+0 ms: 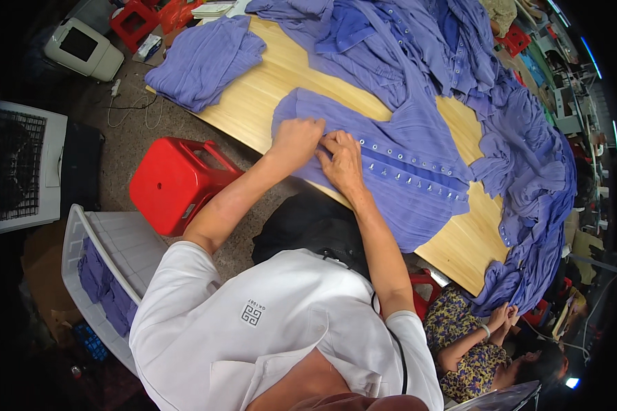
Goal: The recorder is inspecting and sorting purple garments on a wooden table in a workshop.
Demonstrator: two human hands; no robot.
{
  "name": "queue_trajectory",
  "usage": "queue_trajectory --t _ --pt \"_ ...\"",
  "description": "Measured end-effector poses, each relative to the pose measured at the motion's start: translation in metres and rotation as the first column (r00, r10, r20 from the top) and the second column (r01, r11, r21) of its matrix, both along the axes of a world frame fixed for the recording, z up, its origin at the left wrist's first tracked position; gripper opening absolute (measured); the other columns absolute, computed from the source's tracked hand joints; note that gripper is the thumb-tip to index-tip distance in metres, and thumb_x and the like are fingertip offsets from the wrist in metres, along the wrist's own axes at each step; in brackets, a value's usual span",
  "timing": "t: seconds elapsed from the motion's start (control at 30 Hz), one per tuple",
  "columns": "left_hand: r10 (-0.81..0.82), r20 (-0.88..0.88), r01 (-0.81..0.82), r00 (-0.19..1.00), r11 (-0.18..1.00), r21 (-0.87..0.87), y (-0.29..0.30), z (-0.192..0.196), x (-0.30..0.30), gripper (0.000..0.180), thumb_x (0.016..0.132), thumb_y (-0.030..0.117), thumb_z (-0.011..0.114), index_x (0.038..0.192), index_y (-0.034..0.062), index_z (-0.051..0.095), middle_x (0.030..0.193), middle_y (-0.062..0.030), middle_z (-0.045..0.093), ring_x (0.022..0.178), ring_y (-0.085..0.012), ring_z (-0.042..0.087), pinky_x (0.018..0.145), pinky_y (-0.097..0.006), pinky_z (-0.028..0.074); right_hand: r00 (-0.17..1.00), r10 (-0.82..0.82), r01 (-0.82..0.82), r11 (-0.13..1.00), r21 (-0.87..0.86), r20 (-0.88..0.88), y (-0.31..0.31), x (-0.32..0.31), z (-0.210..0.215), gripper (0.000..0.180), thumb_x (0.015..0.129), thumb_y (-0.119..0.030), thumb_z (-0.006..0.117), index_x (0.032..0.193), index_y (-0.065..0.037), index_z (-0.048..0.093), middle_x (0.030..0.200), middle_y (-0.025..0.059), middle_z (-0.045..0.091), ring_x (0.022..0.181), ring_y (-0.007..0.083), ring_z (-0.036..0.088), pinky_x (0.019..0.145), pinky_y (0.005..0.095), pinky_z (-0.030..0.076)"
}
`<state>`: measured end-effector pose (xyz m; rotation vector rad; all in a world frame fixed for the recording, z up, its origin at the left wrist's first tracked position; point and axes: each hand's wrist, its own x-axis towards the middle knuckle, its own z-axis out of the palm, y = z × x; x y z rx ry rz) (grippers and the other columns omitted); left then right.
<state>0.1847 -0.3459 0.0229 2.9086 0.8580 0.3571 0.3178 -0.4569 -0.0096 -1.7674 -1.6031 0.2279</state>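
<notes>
A red stool (163, 183) stands near a white bin (131, 240), and a co-worker (467, 346) wears floral-patterned clothing (448, 316).

Purple eyelet-trimmed garment (399, 159), spread flat

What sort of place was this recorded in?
Probably a small garment workshop: a purple garment with rows of small fasteners lies on a wooden table, similar purple fabric is heaped beside it, and a white bin holds more purple cloth.

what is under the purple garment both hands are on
The pale wooden table shows beside the purple garment, which lies partly over it; anything directly beneath the cloth is covered.
</notes>
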Motion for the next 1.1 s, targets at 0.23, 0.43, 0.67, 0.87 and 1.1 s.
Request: queue_trajectory --t 0.23,0.43,0.67,0.87,1.1 --pt "0.075 0.037 -0.075 0.997 0.997 0.009 -0.021 -0.034 -0.017 0.02 0.085 0.011 0.078 0.101 0.0071 0.067 0.095 -0.0142 0.072 0.089 -0.0355 0.078 0.07 -0.048 0.063 0.973 0.076 -0.098 0.991 0.092 0.218 -0.015 -0.003 -0.031 0.02 0.085 -0.011 0.083 0.104 -0.006 0.08 0.098 0.0094 0.067 0.095 0.0325 0.064 0.081 0.0466 0.05" --pt "0.11 0.462 -0.118 0.88 0.993 -0.012 -0.029 -0.044 -0.059 0.017 0.095 0.012 0.08 0.111 0.0072 0.08 0.103 -0.009 0.074 0.092 -0.0317 0.073 0.078 -0.044 0.061 0.939 0.096 -0.17 0.965 0.202 0.329 -0.02 -0.005 -0.023 0.018 0.089 -0.009 0.076 0.107 -0.006 0.079 0.095 0.0073 0.067 0.089 0.0284 0.064 0.079 0.045 0.048" --pt "0.096 0.584 -0.13 0.806 0.991 0.017 -0.029 -0.036 -0.055 0.016 0.088 0.004 0.08 0.105 0.0045 0.079 0.11 -0.0106 0.074 0.101 -0.034 0.071 0.084 -0.043 0.059 0.951 0.097 -0.171 0.956 0.236 0.295 -0.012 0.004 -0.01 0.021 0.088 -0.011 0.085 0.109 -0.008 0.082 0.093 0.0057 0.07 0.089 0.0254 0.067 0.083 0.0418 0.048" --pt "0.082 0.545 0.022 0.834 0.983 -0.181 -0.029 -0.031 -0.031 0.024 0.089 -0.003 0.074 0.112 0.0037 0.077 0.108 -0.0128 0.072 0.105 -0.0382 0.07 0.088 -0.048 0.059 0.963 0.063 -0.118 0.973 0.199 0.26 -0.008 -0.005 -0.014 0.021 0.088 -0.012 0.085 0.109 -0.007 0.082 0.096 0.0057 0.07 0.092 0.0263 0.066 0.083 0.0419 0.047" --pt "0.1 0.43 -0.036 0.897 0.987 -0.155 -0.013 -0.038 -0.011 0.013 0.088 0.004 0.068 0.1 0.0076 0.066 0.1 -0.0155 0.066 0.099 -0.0417 0.067 0.082 -0.055 0.057 0.893 0.146 -0.241 0.954 0.178 0.426 0.0 0.01 -0.012 0.019 0.082 -0.008 0.069 0.1 -0.006 0.073 0.09 0.0096 0.064 0.09 0.0305 0.065 0.087 0.0468 0.049"
